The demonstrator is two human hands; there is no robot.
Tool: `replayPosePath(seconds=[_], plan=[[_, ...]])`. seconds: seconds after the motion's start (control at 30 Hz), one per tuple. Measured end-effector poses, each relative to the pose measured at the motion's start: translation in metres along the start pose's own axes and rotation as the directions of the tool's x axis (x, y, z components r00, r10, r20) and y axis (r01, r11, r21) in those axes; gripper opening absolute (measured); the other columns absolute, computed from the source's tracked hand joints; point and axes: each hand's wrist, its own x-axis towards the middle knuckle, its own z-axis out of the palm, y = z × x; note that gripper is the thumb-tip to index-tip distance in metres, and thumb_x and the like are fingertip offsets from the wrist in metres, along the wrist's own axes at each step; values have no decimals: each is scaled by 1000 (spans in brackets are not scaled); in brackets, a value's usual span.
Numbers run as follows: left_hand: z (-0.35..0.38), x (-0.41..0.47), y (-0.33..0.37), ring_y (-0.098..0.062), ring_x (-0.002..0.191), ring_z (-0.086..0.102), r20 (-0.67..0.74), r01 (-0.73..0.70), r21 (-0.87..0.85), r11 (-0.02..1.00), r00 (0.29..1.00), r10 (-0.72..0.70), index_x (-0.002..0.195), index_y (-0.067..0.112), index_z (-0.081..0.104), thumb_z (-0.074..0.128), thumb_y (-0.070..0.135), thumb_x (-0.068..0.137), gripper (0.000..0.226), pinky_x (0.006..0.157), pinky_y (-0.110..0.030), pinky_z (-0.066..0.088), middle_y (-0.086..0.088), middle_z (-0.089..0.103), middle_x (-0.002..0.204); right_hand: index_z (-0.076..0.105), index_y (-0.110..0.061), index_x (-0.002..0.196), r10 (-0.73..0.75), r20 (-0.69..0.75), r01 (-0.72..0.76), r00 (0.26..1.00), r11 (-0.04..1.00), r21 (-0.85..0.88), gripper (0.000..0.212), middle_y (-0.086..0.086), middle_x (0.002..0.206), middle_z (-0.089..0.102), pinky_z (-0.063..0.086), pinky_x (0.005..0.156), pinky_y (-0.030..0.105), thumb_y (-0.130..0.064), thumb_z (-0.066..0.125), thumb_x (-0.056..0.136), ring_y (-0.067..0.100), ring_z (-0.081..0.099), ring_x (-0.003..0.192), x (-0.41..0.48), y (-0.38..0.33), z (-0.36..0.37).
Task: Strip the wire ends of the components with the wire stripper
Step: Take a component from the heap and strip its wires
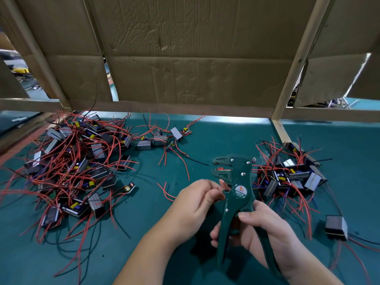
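Wire stripper (236, 194) points away from the person, jaws facing left; right hand (265, 229) grip wraps its handles; left hand (197, 200) grip unclear.

One wire stripper (239, 182), two hands (196, 202) (267, 227) — components (78, 161) uncountable

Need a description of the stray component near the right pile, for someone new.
On the green mat, find the smaller pile right of the wire stripper. Nearer the person, past the right hand, sits one grey-topped black component. Unlike the piled ones, it lies alone.
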Motion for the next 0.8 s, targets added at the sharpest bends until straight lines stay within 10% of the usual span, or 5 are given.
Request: replayPosePath(seconds=[0.3,0.8], plan=[[-2,-1,1,10,86,57,-55,-12,64,998,998,16,75,46,55,62,22,85,27,78,-6,38,20,61,82,61,5,114,31,22,-30,999,999,-10,76,34,81,55,51,70,61,-17,87,46,47,62,72,0,-4,3],[0,3,17,-10,55,51,-186,244,-493,835,908,-375,66,19,60,60,19,92,26,56,-19,42,5,57,55,65,0,118,-29,18,29,999,999,-30,67,36,83,61,53,68,55,-14,75,54,44,62,70,-6,-6,-4]])
